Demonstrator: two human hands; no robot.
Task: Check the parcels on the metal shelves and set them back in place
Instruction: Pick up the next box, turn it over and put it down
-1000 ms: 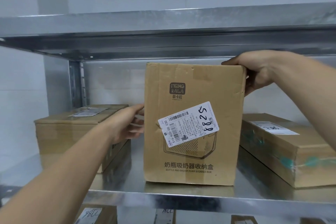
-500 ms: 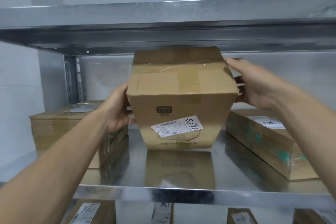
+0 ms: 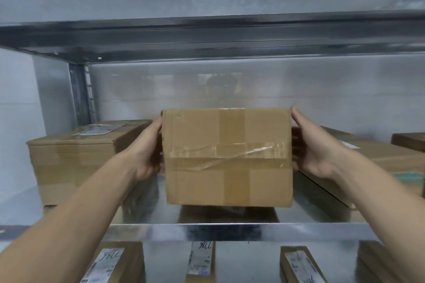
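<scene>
Head view: a brown cardboard parcel (image 3: pixel 227 156), taped face toward the camera, is held over the middle of a metal shelf (image 3: pixel 230 232). The left hand (image 3: pixel 147 154) holds its left side; the fingers are hidden behind it, so I cannot tell how that grip closes. The right hand (image 3: pixel 310 145) presses the right side, fingers straight. A large box (image 3: pixel 76 163) stands left, a flat box (image 3: pixel 379 158) right; labelled parcels (image 3: pixel 110 264) sit on the shelf below
</scene>
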